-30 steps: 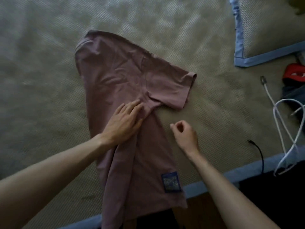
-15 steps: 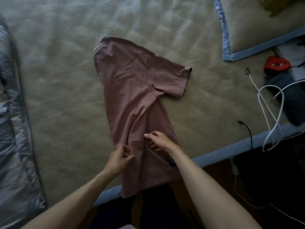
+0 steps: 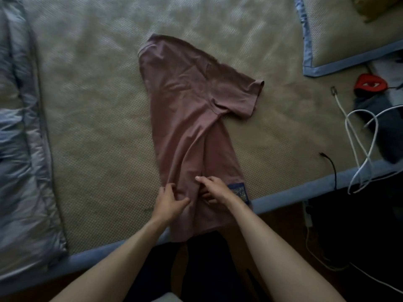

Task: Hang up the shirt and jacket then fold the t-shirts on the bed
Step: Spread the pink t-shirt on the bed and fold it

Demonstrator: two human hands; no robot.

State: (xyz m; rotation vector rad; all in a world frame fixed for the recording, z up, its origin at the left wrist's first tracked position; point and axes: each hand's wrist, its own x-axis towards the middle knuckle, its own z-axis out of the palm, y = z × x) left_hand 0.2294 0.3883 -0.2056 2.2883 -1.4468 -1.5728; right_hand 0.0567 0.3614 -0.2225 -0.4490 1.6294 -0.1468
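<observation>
A pink-brown t-shirt point(image 3: 187, 110) lies flat on the bed point(image 3: 91, 127). It is folded in half the long way, so only one short sleeve point(image 3: 239, 99) shows, and that sleeve sticks out to the right. The neck end points away from the person. The bottom end hangs a little over the blue edge of the bed point(image 3: 283, 192), close to the person. A small dark blue patch point(image 3: 238, 190) sits near the bottom of the t-shirt, on its right side.

Both hands are on the lower part of the t-shirt. The left hand point(image 3: 170, 201) is at the left side of the cloth, and its fingers and thumb are bent and seem to pinch a bit of the cloth. The right hand point(image 3: 214, 188) is just beside it, touching the middle of the cloth with bent fingers that seem to hold a fold. The two hands are near each other but do not touch.

A shiny grey-blue blanket point(image 3: 19, 138) lies on the left side of the bed. A pillow point(image 3: 349, 35) with a blue border is at the top right. White cables point(image 3: 357, 136) and a thin black cable point(image 3: 331, 164) lie on the right part of the bed. A red thing point(image 3: 370, 82) sits near them.
</observation>
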